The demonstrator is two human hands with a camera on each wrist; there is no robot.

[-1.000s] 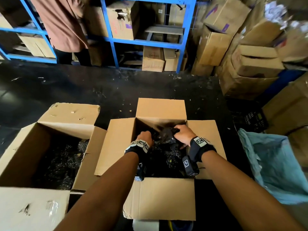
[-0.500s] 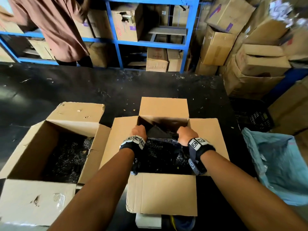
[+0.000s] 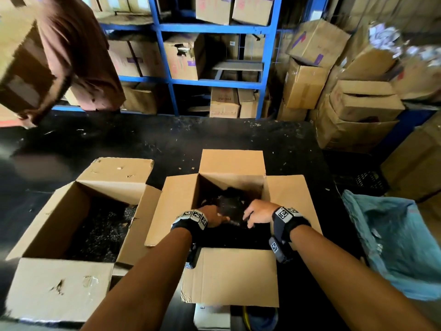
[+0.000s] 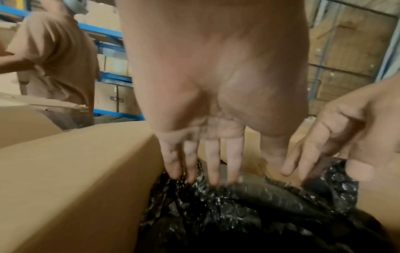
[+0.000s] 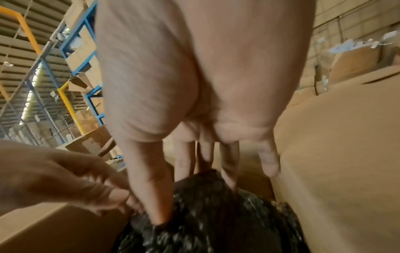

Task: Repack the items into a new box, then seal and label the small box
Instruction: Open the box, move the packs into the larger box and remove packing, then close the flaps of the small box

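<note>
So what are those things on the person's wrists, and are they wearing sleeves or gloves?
Each wrist wears a black strap, the left wristband and the right wristband. White square tags with blocky black patterns sit on top. A small dark box with another tag hangs under the right one. There are no sleeves or gloves: the left hand and right hand are bare.

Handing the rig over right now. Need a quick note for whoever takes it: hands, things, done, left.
Left hand: inside the middle cardboard box, fingertips dug into the black bubble wrap; grip unclear.
Right hand: thumb and fingers pinch a fold of the same wrap.
Things: the wrap lies inside the box, whose flaps are open. A second open box to its left holds dark material; a blue bag sits to the right.
Done: box open, wrap reached.
Left: probably lift the wrap out; none is clear of the box yet.
</note>
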